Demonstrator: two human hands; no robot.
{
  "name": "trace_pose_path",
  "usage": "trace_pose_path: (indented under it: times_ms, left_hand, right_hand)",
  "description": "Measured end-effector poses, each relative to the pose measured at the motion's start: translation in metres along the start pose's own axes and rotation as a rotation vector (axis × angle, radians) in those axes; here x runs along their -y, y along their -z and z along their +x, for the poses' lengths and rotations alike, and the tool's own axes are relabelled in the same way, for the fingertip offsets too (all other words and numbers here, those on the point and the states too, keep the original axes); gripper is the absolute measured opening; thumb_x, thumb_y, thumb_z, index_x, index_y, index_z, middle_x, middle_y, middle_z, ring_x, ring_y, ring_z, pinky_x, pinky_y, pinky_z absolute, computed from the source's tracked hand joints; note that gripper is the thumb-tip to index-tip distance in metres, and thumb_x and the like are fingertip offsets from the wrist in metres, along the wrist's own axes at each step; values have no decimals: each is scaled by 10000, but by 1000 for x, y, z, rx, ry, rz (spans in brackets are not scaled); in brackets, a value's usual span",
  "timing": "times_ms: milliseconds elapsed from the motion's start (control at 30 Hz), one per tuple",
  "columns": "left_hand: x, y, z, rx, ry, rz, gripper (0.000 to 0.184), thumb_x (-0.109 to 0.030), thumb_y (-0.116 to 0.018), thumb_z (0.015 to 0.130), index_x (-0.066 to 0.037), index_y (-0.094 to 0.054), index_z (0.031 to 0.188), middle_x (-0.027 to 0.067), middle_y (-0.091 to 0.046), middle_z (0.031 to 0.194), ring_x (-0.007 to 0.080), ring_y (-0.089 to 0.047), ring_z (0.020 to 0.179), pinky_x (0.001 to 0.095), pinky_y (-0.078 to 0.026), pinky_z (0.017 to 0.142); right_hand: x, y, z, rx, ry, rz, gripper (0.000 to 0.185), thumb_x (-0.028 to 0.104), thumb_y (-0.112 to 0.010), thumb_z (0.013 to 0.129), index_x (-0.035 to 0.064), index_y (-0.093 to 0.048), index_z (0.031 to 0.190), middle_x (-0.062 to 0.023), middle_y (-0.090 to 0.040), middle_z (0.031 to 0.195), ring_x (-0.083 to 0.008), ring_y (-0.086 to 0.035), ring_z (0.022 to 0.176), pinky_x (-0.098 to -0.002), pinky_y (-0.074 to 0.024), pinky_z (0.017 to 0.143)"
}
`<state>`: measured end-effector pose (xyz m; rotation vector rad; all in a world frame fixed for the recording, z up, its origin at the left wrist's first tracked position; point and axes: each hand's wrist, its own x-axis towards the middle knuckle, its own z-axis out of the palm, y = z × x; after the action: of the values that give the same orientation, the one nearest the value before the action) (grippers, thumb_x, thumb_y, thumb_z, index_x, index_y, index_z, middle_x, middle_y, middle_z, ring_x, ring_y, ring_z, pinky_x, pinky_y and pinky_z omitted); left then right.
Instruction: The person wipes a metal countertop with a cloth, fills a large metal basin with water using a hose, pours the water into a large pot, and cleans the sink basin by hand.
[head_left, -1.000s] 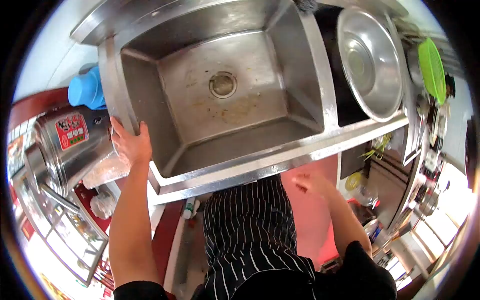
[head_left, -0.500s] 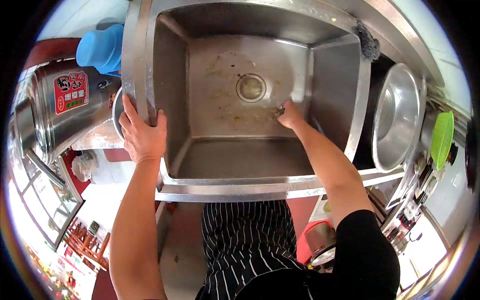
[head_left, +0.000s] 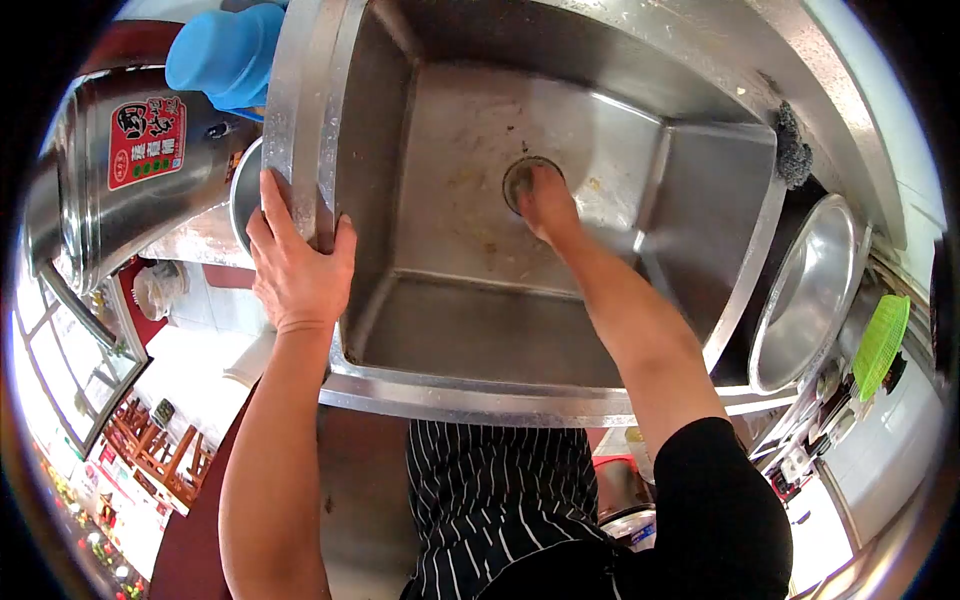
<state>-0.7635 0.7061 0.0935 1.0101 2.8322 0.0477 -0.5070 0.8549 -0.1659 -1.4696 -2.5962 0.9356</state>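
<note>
A deep stainless steel sink [head_left: 520, 330] lies in front of me, with brownish specks and smears on its bottom. My left hand [head_left: 298, 265] rests on the left rim, its fingers spread and the thumb apart. Inside the basin, my right hand [head_left: 548, 203] reaches down to the round drain [head_left: 517, 190] and covers its right part. The right fingers are drawn together and point down. Whatever they hold is hidden beneath the hand.
A grey scourer [head_left: 792, 150] sits on the right back rim. Right of the sink stands a metal basin [head_left: 810, 290], with a green basket [head_left: 882, 345] beyond. On the left are a blue plastic container [head_left: 222, 55] and a large steel barrel [head_left: 140, 170] with a red label.
My right hand has moved left and away from me, from the right part of the sink bottom onto the drain. My left hand stays on the rim. The view has tilted slightly.
</note>
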Motion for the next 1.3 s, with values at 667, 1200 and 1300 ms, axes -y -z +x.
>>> trace_pose_path:
  times_ms: [667,1200,1300]
  left_hand:
    - [-2,-1,0,-12,5,-35,951,-364,-723,814,-196,-183,1578,190,-474,1389,408,-525,1231,536,-458,967]
    - [5,10,-4,56,-27,-106,993,-420,-719,794,-145,-155,1564,248,-454,1277,451,-527,1154,550,-499,903]
    - [8,10,-4,72,-35,-116,983,-427,-706,802,-140,-155,1564,249,-454,1276,445,-532,1153,546,-500,911]
  right_hand:
    - [-5,-29,6,-15,162,-13,383,353,-528,1002,52,-561,769,-156,-615,616,-338,-611,567,-469,-476,520]
    - [48,130,-68,424,-884,1608,387,379,-593,1000,163,-435,720,50,-359,601,-70,-329,484,-220,-254,422]
    - [59,160,-99,307,-875,1672,419,371,-573,1013,168,-397,691,59,-302,582,-65,-269,470,-229,-206,395]
